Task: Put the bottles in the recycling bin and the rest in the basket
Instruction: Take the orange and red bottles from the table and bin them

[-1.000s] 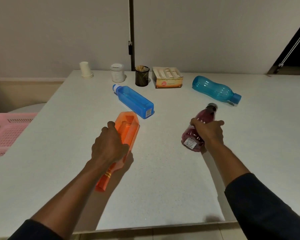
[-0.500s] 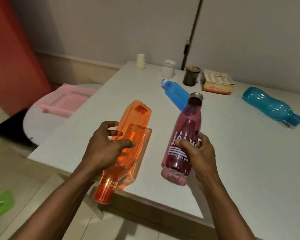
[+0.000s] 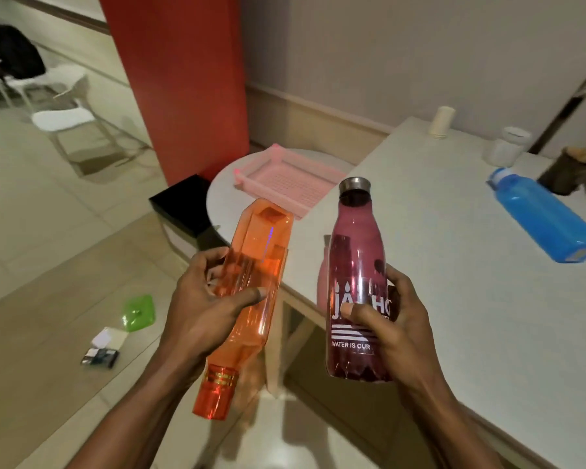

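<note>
My left hand (image 3: 205, 304) grips an orange square bottle (image 3: 256, 265), held in the air with its cap pointing down toward me. My right hand (image 3: 391, 321) grips a dark red bottle (image 3: 357, 262) upright, its metal cap on top, beside the white table's corner. A blue bottle (image 3: 543, 216) lies on the white table (image 3: 471, 299) at the right. A pink basket (image 3: 286, 177) rests on a small round table behind the held bottles. A black bin (image 3: 180, 206) stands on the floor left of the round table.
A stack of paper cups (image 3: 441, 123), a white jar (image 3: 508, 145) and a dark pen holder (image 3: 570, 170) stand at the table's far edge. A red pillar (image 3: 180, 79) rises behind the bin. A green lid (image 3: 138, 313) and small packets (image 3: 104, 348) lie on the floor; white chairs (image 3: 63, 118) stand far left.
Both hands have lifted the bottles off the table and carried them left past its edge. My view has swung left, bringing the basket, bin and floor into sight.
</note>
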A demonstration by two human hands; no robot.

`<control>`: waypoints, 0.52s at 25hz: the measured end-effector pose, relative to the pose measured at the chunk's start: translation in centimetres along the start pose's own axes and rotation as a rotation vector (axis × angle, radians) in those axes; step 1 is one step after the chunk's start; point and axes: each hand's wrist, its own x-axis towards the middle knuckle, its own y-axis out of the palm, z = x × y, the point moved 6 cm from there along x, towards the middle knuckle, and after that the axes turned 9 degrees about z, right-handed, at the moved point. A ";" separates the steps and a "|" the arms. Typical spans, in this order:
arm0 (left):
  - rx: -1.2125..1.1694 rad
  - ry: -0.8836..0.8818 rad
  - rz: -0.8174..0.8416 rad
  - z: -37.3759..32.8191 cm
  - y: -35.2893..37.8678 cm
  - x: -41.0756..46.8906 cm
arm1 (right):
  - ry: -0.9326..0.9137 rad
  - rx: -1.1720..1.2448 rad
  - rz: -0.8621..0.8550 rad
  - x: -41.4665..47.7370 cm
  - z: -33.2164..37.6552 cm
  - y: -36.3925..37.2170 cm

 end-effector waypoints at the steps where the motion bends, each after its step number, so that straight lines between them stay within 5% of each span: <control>1: -0.010 -0.019 -0.019 1.0 -2.6 0.3 | -0.005 -0.001 0.031 0.7 0.1 2.8; 13: 0.132 -0.169 -0.112 13.6 -27.0 8.8 | 0.177 -0.124 0.258 8.9 -5.5 31.8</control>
